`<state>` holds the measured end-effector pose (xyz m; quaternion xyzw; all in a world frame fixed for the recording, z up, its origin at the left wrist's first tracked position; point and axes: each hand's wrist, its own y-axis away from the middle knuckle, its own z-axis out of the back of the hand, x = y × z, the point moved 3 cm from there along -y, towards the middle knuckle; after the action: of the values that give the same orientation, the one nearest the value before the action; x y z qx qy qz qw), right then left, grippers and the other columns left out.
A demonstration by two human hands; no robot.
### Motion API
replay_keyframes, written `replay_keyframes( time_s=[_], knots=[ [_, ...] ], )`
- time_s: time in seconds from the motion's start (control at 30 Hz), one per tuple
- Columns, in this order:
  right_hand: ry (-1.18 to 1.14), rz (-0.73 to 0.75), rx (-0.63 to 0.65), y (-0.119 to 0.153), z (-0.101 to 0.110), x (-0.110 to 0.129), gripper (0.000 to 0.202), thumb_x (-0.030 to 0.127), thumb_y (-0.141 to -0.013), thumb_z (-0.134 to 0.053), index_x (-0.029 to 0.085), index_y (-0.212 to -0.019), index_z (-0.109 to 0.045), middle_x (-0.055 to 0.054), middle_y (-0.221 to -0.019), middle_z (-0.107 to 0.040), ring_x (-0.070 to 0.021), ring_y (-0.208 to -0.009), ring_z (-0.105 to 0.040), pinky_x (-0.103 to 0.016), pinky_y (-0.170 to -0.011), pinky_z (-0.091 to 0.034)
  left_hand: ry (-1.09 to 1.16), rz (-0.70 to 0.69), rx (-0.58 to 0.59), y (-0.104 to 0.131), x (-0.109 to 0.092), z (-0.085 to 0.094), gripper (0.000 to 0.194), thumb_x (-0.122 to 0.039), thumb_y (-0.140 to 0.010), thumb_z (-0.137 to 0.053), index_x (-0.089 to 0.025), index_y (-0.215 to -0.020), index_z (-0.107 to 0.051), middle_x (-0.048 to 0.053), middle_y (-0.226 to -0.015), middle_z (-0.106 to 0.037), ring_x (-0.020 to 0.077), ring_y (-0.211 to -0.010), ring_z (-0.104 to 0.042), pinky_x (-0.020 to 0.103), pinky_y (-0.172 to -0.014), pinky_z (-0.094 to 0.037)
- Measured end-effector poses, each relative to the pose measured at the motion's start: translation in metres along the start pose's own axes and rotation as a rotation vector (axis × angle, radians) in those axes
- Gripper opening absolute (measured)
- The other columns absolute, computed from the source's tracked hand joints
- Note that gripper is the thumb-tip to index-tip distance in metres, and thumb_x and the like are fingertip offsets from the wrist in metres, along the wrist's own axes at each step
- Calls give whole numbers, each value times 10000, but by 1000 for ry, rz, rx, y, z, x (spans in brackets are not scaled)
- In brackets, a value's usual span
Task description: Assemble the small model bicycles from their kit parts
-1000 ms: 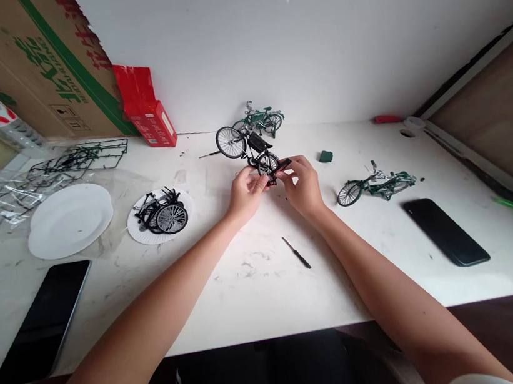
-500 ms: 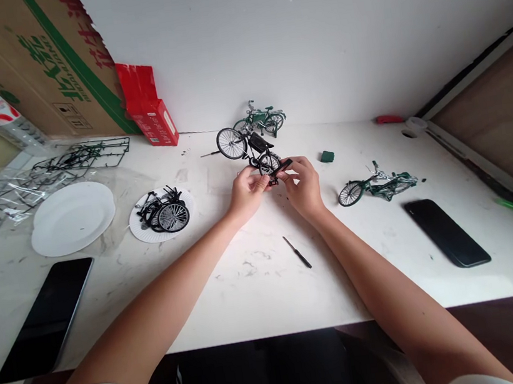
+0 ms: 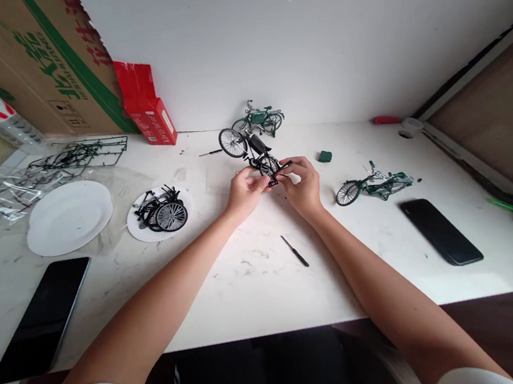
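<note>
A black model bicycle (image 3: 257, 144) is held up tilted above the table, its front wheel raised toward the back left. My left hand (image 3: 248, 194) pinches it close to the rear wheel, with thumb and fingers closed. My right hand (image 3: 302, 187) grips the same end from the other side, fingers closed around a thin dark bar at the rear; whether the bar is joined to the bicycle is hidden. Behind it stands a green model bicycle (image 3: 270, 121), partly covered. Another green model bicycle (image 3: 374, 186) leans over on the right. A small screwdriver (image 3: 295, 251) lies below my hands.
Left of my hands, a paper plate (image 3: 135, 232) carries black bicycle parts (image 3: 164, 211). White plates (image 3: 70, 216), plastic part frames (image 3: 81, 155) and a phone (image 3: 41, 318) lie farther left. A red box (image 3: 152, 120) stands behind. Rightward are a green piece (image 3: 325, 156) and another phone (image 3: 441, 230).
The thin dark bar at my right fingers has turned slightly and looks narrower. The bicycle's front wheel has shifted a little to the right. Both hands keep their hold.
</note>
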<state>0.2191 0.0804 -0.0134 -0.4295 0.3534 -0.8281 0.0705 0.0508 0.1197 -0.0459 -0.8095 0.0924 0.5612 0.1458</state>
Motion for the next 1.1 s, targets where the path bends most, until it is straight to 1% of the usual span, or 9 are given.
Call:
replay_keyframes(
  time_s=[0.2, 0.37, 0.47, 0.63, 0.73, 0.83, 0.93, 1.03, 1.1],
  knots=[
    [-7, 0, 60, -3, -1, 1, 75, 230, -932, -762, 269, -898, -815, -80, -1081, -768, -279, -1074, -713, -535, -1045, -564, -8, -13, -25, 0, -1, -1, 526, -493, -851, -912, -167, -1151, -627, 76, -908, -810, 216, -838, -820, 374, -859, -683],
    [-26, 15, 107, -5, 0, 4, 203, 166, -992, -630, 272, -964, -800, -89, -1134, -736, -269, -1121, -694, -529, -1050, -564, -30, -16, -48, -1, -2, -1, 470, -450, -897, -879, -178, -1179, -620, 93, -967, -820, 223, -875, -826, 372, -868, -676],
    [-16, 12, 151, -5, -1, 7, 235, 183, -1025, -570, 275, -1000, -785, -100, -1144, -704, -273, -1141, -664, -516, -1008, -586, -41, -12, -50, -2, -2, 0, 439, -438, -914, -863, -177, -1172, -622, 92, -966, -818, 226, -883, -826, 366, -868, -669],
    [57, 45, 179, -5, 1, 11, 169, 275, -1051, -605, 282, -991, -763, -105, -1127, -709, -294, -1125, -627, -504, -965, -591, -57, -19, -53, -2, -2, 0, 441, -454, -910, -863, -180, -1162, -626, 90, -975, -820, 231, -886, -825, 355, -859, -663],
    [115, 92, 160, -6, 3, 12, 152, 289, -1057, -632, 279, -963, -751, -96, -1079, -740, -298, -1066, -622, -526, -985, -555, -58, -28, -45, -2, -2, 0, 466, -486, -906, -860, -179, -1166, -626, 95, -993, -819, 229, -884, -824, 354, -864, -659],
    [163, 133, 151, -7, 4, 11, 119, 297, -1037, -679, 274, -945, -751, -86, -1032, -765, -307, -1018, -624, -533, -957, -533, -51, -32, -45, -2, -1, 1, 486, -504, -896, -866, -179, -1160, -618, 93, -984, -815, 223, -861, -820, 351, -850, -659],
    [199, 132, 168, -9, 4, 11, 120, 246, -1022, -670, 279, -947, -757, -77, -1030, -777, -316, -1019, -625, -538, -947, -525, -44, -34, -47, -3, 0, 1, 493, -511, -883, -875, -185, -1149, -617, 88, -977, -815, 222, -845, -818, 355, -844, -661],
    [185, 127, 174, -9, 4, 12, 211, 173, -1026, -598, 283, -958, -764, -82, -1043, -768, -313, -1028, -622, -532, -950, -525, -46, -32, -47, -3, 1, 1, 489, -509, -884, -873, -187, -1152, -621, 81, -962, -807, 221, -840, -815, 359, -850, -657],
    [151, 127, 168, -8, 4, 14, 247, 172, -1046, -557, 284, -974, -765, -86, -1049, -758, -306, -1034, -620, -530, -966, -522, -46, -34, -44, -3, 1, 1, 485, -502, -888, -871, -185, -1158, -622, 76, -944, -797, 218, -834, -813, 354, -849, -651]
  ],
)
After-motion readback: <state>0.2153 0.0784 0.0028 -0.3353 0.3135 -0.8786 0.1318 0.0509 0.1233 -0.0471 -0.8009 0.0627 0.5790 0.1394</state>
